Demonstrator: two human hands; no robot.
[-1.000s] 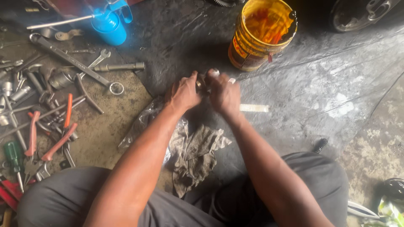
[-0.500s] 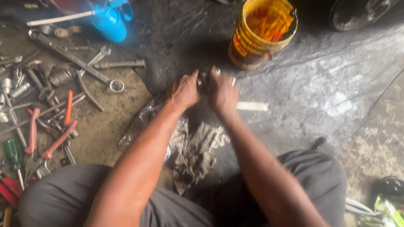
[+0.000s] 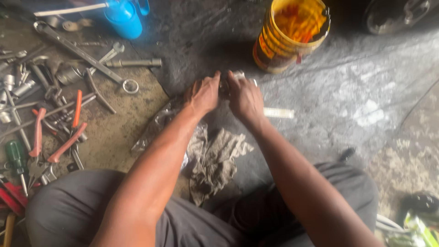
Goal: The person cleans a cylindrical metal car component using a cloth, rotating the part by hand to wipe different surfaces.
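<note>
A crumpled grey cloth rag [image 3: 217, 160] lies on the floor nearest the body. Beyond it, left hand [image 3: 202, 93] and right hand [image 3: 244, 97] meet, fingers closed around a small dark metal part [image 3: 225, 86]. Farther off stands a ribbed yellow plastic bucket [image 3: 288, 36].

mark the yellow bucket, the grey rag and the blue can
yellow bucket [image 3: 274, 48], head view, on its outer side wall.
grey rag [image 3: 215, 160], head view, on the middle of the crumpled cloth.
blue can [image 3: 122, 20], head view, on its body.
</note>
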